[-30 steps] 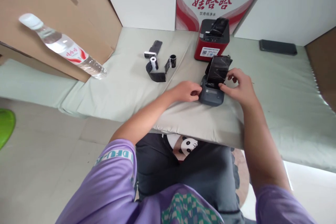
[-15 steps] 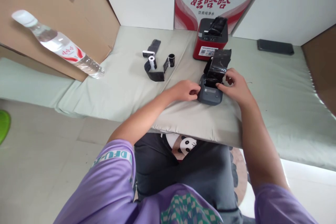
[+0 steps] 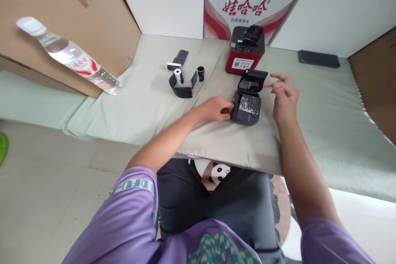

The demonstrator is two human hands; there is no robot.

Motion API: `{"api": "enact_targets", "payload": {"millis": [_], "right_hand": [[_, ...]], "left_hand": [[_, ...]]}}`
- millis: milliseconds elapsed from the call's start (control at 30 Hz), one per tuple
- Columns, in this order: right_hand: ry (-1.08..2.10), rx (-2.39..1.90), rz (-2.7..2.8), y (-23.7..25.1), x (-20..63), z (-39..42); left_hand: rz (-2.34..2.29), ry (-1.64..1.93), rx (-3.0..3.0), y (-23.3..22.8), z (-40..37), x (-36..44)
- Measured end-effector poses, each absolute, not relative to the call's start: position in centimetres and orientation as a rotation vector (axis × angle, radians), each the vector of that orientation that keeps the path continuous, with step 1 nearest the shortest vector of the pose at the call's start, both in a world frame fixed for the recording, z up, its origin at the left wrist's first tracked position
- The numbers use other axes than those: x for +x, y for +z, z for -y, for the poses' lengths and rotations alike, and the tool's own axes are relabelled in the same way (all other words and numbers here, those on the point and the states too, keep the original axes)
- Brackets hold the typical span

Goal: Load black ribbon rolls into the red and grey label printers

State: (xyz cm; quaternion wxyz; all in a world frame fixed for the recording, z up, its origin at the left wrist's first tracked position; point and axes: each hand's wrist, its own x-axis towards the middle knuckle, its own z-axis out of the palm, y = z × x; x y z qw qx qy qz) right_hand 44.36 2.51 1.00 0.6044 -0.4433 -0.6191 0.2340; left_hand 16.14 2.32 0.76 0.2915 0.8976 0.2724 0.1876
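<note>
A small dark grey portable printer (image 3: 235,115) lies on the cloth-covered surface with its lid (image 3: 254,76) raised. Over its front part hangs a black printed paper strip (image 3: 250,108). My left hand (image 3: 216,108) has its fingers curled against the printer's left side, gripping its edge. Just right of the raised lid is my right hand (image 3: 284,95), holding nothing, with fingers apart and pointing at the lid. Whether a fingertip touches the lid I cannot tell.
Behind the printer stands a red and black box-shaped device (image 3: 244,51). Small paper rolls with black strips (image 3: 182,90) lie to the left. A water bottle (image 3: 74,60) leans by a cardboard box (image 3: 102,16). A black phone (image 3: 318,59) lies at the back right.
The black paper strip, upright before, now lies down over the printer's front. My right hand has left the printer and opened beside the lid. My left hand stays at the printer's side.
</note>
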Motion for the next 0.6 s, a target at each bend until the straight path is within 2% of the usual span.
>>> {"api": "enact_targets", "payload": {"millis": [67, 233, 467, 600], "right_hand": [[0.555, -1.121, 1.386, 0.0, 44.2, -3.2], [0.866, -1.057, 1.265, -0.6, 43.3, -3.7], [0.791, -1.045, 1.32, 0.7, 43.8, -3.0], [0.963, -1.132, 1.381, 0.7, 44.1, -3.1]], "left_hand": [[-0.749, 0.51, 2.388, 0.8, -2.2, 16.1], [-0.894, 0.714, 2.293, 0.9, -1.9, 15.9], [-0.988, 0.792, 2.259, 0.6, -1.9, 15.9], [-0.991, 0.823, 2.28, 0.3, -2.1, 15.9]]}}
